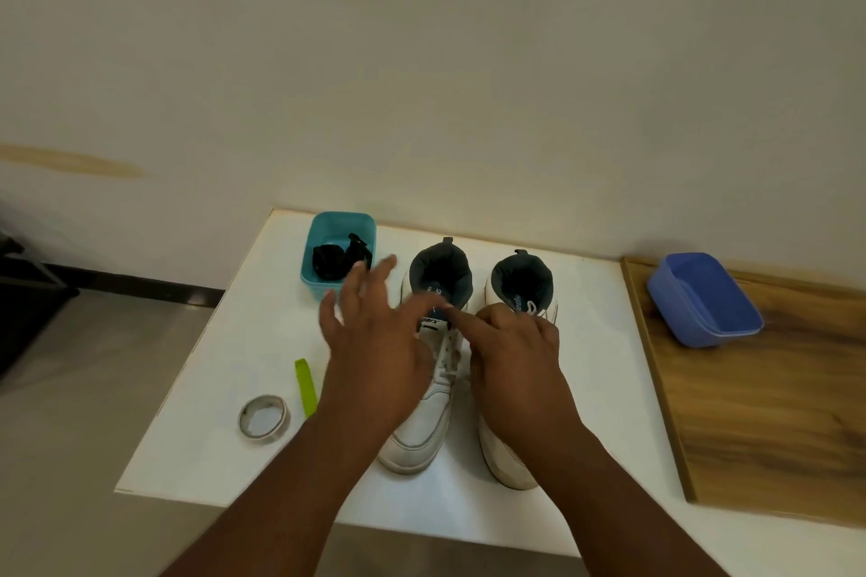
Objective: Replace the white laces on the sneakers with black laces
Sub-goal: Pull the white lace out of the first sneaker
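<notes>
While both white sneakers stand side by side with toes toward the person, both hands sit over the left sneaker (421, 417), whose white lace (445, 358) runs along its long axis from tongue toward toe. The left hand (375, 356) hovers spread and gripping nothing, while the right hand (515, 342) reaches its forefinger to the top of the lacing; whether it pinches the lace seems unclear. Black laces (335, 262) lie bundled in the teal bin (318, 230) just beyond the left hand; the blue bin (703, 300) looks empty.

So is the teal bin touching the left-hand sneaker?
Apart. The head view shows bare white table between the teal bin and the sneaker.
</notes>
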Demonstrator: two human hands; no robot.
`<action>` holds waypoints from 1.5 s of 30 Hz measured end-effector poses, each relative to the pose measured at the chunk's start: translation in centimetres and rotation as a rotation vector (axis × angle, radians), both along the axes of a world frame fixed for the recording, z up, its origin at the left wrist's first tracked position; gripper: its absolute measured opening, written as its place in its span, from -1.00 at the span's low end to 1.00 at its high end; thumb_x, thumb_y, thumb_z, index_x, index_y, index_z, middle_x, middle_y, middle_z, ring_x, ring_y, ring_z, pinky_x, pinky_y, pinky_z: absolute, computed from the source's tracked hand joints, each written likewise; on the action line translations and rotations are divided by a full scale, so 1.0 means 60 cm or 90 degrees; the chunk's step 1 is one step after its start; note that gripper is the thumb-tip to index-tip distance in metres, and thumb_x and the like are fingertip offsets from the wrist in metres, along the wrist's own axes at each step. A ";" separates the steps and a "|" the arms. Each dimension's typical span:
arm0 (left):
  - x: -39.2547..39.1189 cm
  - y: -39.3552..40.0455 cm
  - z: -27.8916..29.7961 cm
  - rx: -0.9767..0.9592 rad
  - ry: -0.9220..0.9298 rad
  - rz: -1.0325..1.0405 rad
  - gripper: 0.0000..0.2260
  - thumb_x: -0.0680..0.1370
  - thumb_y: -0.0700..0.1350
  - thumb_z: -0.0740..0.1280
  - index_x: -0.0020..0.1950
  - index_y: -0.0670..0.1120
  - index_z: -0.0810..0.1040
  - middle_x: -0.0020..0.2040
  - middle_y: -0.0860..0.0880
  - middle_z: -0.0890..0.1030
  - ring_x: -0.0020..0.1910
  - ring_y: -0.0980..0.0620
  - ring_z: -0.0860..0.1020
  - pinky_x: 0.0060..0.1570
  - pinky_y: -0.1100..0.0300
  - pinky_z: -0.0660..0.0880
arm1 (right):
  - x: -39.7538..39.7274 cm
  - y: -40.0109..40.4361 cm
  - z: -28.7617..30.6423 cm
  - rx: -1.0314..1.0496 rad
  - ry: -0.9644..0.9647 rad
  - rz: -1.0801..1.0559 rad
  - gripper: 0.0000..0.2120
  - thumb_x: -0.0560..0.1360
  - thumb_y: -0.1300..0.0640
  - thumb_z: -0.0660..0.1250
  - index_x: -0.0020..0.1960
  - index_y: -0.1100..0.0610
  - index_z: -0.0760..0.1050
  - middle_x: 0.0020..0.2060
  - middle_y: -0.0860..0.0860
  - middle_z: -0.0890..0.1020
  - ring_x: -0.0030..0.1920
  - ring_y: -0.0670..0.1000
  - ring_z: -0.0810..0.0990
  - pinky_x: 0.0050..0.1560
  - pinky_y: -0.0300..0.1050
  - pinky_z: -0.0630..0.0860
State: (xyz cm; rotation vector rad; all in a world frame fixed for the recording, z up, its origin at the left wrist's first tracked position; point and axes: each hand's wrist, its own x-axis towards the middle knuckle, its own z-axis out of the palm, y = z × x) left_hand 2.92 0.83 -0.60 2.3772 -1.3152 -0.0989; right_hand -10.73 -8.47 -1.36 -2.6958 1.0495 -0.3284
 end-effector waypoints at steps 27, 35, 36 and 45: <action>-0.003 0.000 -0.018 0.134 -0.028 -0.024 -0.67 0.58 0.16 0.30 0.35 0.32 0.46 0.65 0.00 -0.02 0.62 -0.15 -0.16 0.51 -0.31 -0.15 | 0.004 0.002 -0.007 0.017 -0.090 -0.044 -0.61 0.55 0.08 -0.01 0.14 -0.17 0.54 -0.01 -0.19 0.61 0.14 -0.12 0.57 0.60 0.18 -0.15; 0.018 0.004 -0.004 -0.145 0.165 0.028 -0.79 0.69 0.02 0.16 0.19 0.10 0.57 0.09 0.09 0.61 0.04 0.09 0.58 -0.01 0.21 0.46 | 0.002 0.010 -0.001 0.017 -0.032 -0.042 -0.71 0.59 -0.17 0.20 0.30 -0.23 0.42 0.14 -0.18 0.57 0.30 -0.10 0.48 0.57 0.13 -0.34; 0.016 0.006 0.003 -0.193 0.163 0.068 -0.79 0.70 -0.01 0.13 0.21 0.10 0.54 0.03 0.12 0.62 -0.01 0.12 0.58 -0.04 0.20 0.49 | 0.002 0.011 0.003 0.025 -0.018 -0.039 -0.68 0.58 -0.19 0.23 0.33 -0.24 0.41 0.16 -0.17 0.55 0.32 -0.09 0.47 0.56 0.15 -0.33; 0.024 0.010 0.018 -0.193 0.037 0.233 -0.66 0.54 -0.22 0.36 0.28 0.04 0.56 0.30 -0.09 0.54 0.26 -0.14 0.49 0.16 -0.17 0.54 | 0.000 0.011 0.005 0.031 0.009 -0.011 -0.76 0.59 -0.05 0.27 0.22 -0.24 0.55 0.10 -0.14 0.48 0.27 -0.07 0.47 0.57 0.20 -0.31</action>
